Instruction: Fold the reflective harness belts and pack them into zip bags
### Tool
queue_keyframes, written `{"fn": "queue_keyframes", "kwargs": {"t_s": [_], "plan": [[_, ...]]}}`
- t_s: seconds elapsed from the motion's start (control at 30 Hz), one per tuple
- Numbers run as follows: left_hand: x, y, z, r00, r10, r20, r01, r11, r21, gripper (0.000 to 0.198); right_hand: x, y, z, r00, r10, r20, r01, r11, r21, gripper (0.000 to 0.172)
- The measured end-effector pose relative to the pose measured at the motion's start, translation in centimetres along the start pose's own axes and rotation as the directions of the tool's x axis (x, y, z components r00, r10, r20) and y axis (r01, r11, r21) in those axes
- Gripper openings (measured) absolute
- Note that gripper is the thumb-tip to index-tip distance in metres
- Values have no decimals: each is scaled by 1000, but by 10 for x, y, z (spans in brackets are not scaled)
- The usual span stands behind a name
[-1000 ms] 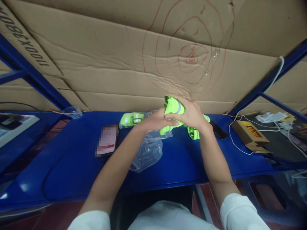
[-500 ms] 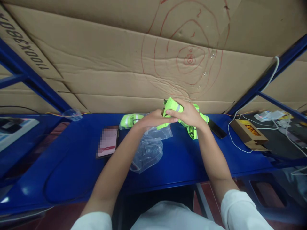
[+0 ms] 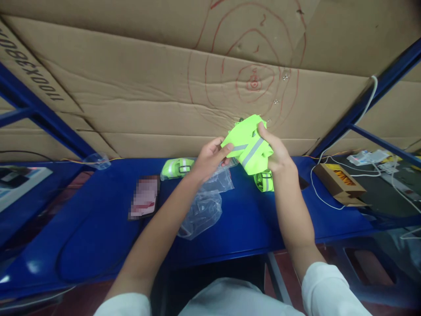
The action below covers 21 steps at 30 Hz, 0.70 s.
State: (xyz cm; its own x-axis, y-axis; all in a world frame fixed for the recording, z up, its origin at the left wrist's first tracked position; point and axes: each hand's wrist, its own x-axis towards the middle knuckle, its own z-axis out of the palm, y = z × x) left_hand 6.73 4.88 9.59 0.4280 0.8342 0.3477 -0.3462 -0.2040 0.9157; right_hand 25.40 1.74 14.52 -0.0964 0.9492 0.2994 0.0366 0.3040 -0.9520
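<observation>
Two-handed hold: left hand [image 3: 210,159] pinching, right hand [image 3: 279,151] half-curled on yellow-green bundle [image 3: 251,151], now spread wider, hence less compact; far-side finger grip unclear.

Cloth [image 3: 251,151] above tbl [image 3: 253,219], cardboard [image 3: 138,83] behind; bag [image 3: 204,213] on tbl, phone [image 3: 144,197] to its L, box [image 3: 357,191] far R

Head cam, 1st-person POV, facing fwd/down, hands [image 3: 208,160] near, cardboard [image 3: 138,83] behind

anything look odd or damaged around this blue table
The cardboard behind the bright green bundle looks odd: uneven red rings, like a target, are drawn on it, and its surface is creased.
</observation>
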Motion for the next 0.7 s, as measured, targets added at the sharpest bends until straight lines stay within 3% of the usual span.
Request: {"fn": "queue_keyframes", "kwargs": {"t_s": [0.03,0.1,0.17,0.23,0.37,0.47,0.57,0.63,0.7], "plan": [[1,2,-1,1000,-5,-4,5,1000,1,60,1,1,0,1000,-9,-1,9,1000,-1,85],[3,4,-2,993,39,-110,-37,999,17,63,4,4,2,1000,-10,1,10,1000,19,84],[6,1,-2,950,152,-274,-132,987,91,63,6,8,6,1000,-5,-9,6,998,65,81],[8,-3,-2,900,258,-353,-196,960,201,53,9,13,12,999,-3,-47,8,994,106,80],[6,-4,-1,919,269,-288,-186,940,286,33,11,21,22,988,-31,-154,44,995,86,78],[2,2,2,931,254,-264,-175,941,288,36,13,25,23,973,-58,-223,80,993,92,76],[-3,10,5,972,163,-168,-125,969,214,49,15,28,22,960,-58,-273,94,988,124,73],[-5,14,4,993,102,-58,-89,977,195,48,16,29,21,959,-55,-277,91,989,118,73],[-6,17,3,996,91,-14,-86,977,195,44,18,30,20,973,-38,-229,66,991,113,74]]}}
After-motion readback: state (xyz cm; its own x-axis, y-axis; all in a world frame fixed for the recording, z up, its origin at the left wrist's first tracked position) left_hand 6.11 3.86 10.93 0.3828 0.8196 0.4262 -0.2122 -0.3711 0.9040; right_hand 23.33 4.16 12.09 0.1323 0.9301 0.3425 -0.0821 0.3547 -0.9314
